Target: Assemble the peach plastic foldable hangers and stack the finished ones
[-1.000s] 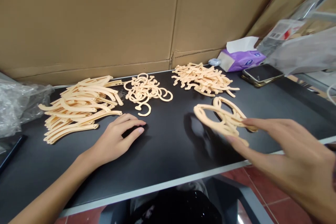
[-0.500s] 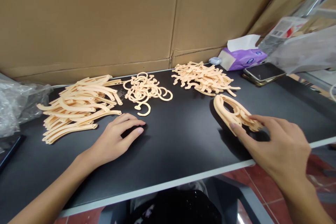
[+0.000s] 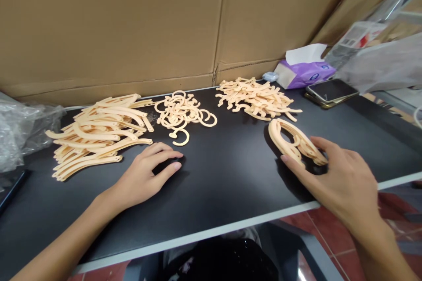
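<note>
A folded plastic clothes hanger [image 3: 286, 139], cream coloured, lies on the right part of the black table. My right hand [image 3: 343, 180] has its thumb along the near side of the hanger and its fingers at the far side, gripping the near end. Resting on the table at left, my left hand [image 3: 148, 173] holds nothing, its fingers slightly bent and apart from the thumb. Just beyond its fingertips lies a single hook [image 3: 181, 137]. A heap of curved hanger arms [image 3: 102, 134] is beside that hand, with a pile of hooks [image 3: 180, 109] behind it.
Small wavy cream parts [image 3: 257, 99] form a heap at the back. A purple tissue pack [image 3: 303, 70] and a phone [image 3: 332, 91] lie at the back right. Clear plastic bags [image 3: 26, 131] crowd the left end. Cardboard [image 3: 112, 26] walls the rear edge.
My right hand has shifted slightly left and further along the folded hanger, which has barely moved. My left hand stays in the same spot.
</note>
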A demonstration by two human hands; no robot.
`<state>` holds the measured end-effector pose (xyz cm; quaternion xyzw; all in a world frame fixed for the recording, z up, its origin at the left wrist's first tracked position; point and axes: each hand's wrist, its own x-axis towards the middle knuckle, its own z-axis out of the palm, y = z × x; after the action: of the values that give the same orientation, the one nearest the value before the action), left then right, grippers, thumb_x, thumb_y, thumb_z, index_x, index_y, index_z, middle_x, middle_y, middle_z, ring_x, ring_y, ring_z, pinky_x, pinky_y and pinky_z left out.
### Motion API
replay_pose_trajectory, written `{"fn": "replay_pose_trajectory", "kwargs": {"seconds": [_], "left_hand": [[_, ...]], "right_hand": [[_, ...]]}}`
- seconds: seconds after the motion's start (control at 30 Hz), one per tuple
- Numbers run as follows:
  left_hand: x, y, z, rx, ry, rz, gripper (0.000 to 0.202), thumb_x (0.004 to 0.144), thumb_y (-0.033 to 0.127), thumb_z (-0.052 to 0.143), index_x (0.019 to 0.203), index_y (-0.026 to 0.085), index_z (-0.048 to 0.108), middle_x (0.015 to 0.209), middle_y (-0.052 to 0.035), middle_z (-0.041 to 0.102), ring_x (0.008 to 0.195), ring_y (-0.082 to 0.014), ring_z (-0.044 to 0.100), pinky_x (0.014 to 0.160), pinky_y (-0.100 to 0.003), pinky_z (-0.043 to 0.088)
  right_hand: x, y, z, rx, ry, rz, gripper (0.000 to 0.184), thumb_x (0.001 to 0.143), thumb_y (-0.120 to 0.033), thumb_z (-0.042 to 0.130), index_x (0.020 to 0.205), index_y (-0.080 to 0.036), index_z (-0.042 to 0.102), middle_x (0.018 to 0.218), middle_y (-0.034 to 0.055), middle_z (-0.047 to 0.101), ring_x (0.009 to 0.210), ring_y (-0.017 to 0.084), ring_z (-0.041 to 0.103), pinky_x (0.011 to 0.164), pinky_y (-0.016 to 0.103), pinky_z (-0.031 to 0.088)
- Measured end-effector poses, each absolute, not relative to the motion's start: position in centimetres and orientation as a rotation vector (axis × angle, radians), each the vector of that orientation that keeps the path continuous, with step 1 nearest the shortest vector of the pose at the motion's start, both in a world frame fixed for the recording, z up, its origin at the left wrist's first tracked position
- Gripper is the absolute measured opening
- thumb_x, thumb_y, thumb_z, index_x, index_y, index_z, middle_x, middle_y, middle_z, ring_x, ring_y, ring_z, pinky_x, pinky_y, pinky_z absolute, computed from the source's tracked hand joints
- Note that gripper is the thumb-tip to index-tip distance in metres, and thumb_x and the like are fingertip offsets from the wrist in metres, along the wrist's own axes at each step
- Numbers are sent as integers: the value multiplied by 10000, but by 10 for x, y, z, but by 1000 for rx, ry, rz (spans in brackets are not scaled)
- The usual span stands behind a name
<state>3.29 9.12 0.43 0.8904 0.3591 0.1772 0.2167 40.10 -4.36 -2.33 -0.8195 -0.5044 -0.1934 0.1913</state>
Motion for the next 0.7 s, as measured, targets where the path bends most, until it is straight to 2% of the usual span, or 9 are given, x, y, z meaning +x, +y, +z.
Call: {"fn": "replay_pose_trajectory", "kwargs": {"seconds": [0.27, 0.43, 0.53, 0.6, 0.63, 0.7], "left_hand": [[33, 92, 3, 2492, 982, 507, 283, 995, 401, 537, 1171, 248, 697, 1127, -38, 665, 1036, -182, 640, 960, -305, 499], [33, 91, 4, 2499, 974, 514, 276, 999, 389, 532, 1161, 237, 695, 1118, -41, 660, 1025, -176, 636, 954, -307, 497], [33, 91, 3, 2506, 965, 523, 268, 1001, 375, 534, 1162, 232, 693, 1107, -40, 658, 1020, -172, 633, 949, -304, 494], [33, 90, 3, 2516, 950, 533, 261, 1001, 364, 537, 1160, 226, 692, 1099, -41, 660, 1021, -172, 631, 946, -303, 493], [33, 90, 3, 2520, 944, 539, 258, 1001, 359, 539, 1158, 223, 692, 1096, -43, 661, 1021, -173, 631, 945, -303, 493], [33, 90, 3, 2524, 938, 551, 252, 1000, 350, 544, 1153, 216, 693, 1095, -46, 663, 1020, -174, 633, 942, -302, 494]], "right_hand": [[405, -46, -17, -2327, -1403, -477, 833, 786, -789, 391, 1142, -110, 716, 975, 180, 747, 1001, 432, 645, 912, 577, 529], [413, -48, -14, -2303, -1436, -452, 834, 786, -799, 443, 1160, -97, 693, 986, 226, 726, 1051, 489, 625, 896, 651, 502], [402, -41, -1, -2043, -1529, -576, 566, 860, -593, 584, 1162, -122, 672, 1106, 231, 706, 1098, 441, 630, 968, 609, 473], [387, -35, 12, -1774, -1648, -495, 341, 894, -374, 638, 1177, -184, 657, 1145, 174, 707, 1109, 363, 644, 1014, 548, 463], [378, -35, 17, -1623, -1702, -372, 297, 897, -300, 639, 1183, -224, 654, 1110, 129, 718, 1084, 320, 659, 997, 507, 488], [362, -44, 21, -1393, -1911, 61, 344, 901, -229, 629, 1240, -288, 640, 1138, 74, 726, 1076, 260, 678, 940, 431, 542]]}}
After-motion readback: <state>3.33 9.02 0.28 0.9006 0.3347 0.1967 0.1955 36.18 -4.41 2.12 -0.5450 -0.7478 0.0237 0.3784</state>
